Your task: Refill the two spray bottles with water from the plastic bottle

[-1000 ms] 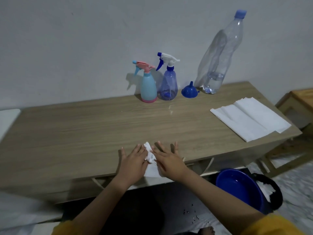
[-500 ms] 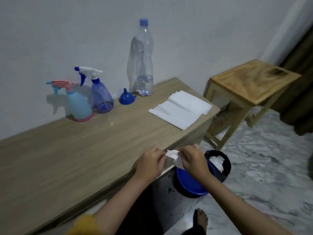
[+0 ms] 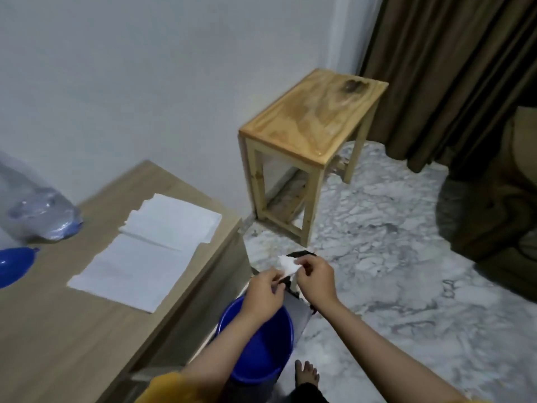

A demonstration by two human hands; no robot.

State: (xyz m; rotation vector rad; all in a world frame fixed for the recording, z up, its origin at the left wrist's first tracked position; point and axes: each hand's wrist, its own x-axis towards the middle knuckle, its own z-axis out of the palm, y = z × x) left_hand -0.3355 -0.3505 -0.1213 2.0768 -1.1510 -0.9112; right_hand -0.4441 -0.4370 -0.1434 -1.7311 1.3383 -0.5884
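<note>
Only the base of the clear plastic bottle (image 3: 43, 216) shows at the left edge of the wooden table (image 3: 72, 330), with the blue funnel (image 3: 14, 266) in front of it. Both spray bottles are out of frame. My left hand (image 3: 263, 295) and my right hand (image 3: 315, 279) are past the table's right end, together pinching a small crumpled white tissue (image 3: 287, 266). They hover over a black bin (image 3: 302, 254) that is mostly hidden behind them.
A stack of white paper towels (image 3: 151, 245) lies on the table's right part. A blue bucket (image 3: 267, 344) stands on the floor beside the table. A small wooden stool (image 3: 313, 123) is by the wall, brown curtains (image 3: 450, 68) behind it. My bare foot (image 3: 305, 373) rests on marble floor.
The view has swung right, so the spray bottles have left the frame. Both hands carried the tissue from the table's front edge to above the bin beside the bucket.
</note>
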